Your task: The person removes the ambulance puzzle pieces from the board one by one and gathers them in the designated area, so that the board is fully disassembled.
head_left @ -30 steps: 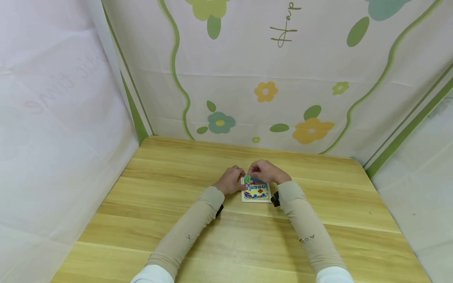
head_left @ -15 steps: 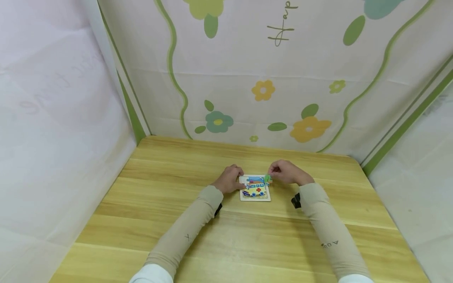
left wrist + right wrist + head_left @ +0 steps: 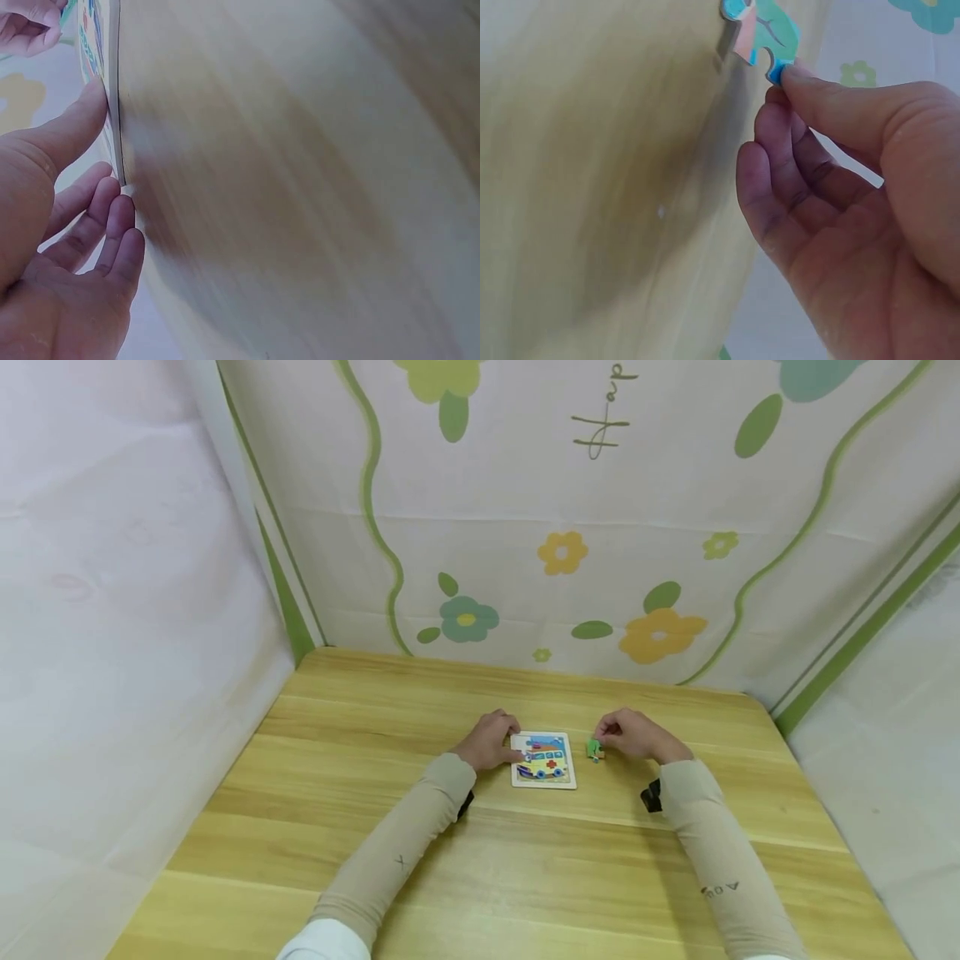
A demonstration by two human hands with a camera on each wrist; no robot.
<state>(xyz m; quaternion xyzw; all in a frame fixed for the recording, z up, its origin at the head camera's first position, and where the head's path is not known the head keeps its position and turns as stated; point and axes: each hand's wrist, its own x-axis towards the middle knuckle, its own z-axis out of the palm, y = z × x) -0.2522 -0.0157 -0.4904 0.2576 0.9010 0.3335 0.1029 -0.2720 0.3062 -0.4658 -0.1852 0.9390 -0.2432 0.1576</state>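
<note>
A small square jigsaw puzzle board (image 3: 555,787) with a pale frame lies on the table, showing a yellow ambulance with a red cross. Its upper left part is whitish, without picture. My left hand (image 3: 487,745) holds the board at its left side; in the left wrist view the thumb (image 3: 86,120) lies on its face and the other fingers sit at its corner. To the right of the board, my right hand (image 3: 636,735) pinches a green jigsaw piece (image 3: 595,749) between thumb and finger. The right wrist view shows the piece with blue and pinkish parts, tilted close to the tabletop.
The wooden table (image 3: 337,827) reaches back to a pale curtain (image 3: 495,485) printed with flowers. More fabric hangs at the left and right sides. A black wrist device (image 3: 651,795) sits below the right wrist.
My right hand has carried the green jigsaw piece from the board's upper left corner rightward, off the board, and down towards the table. The left hand has stayed at the board's left side.
</note>
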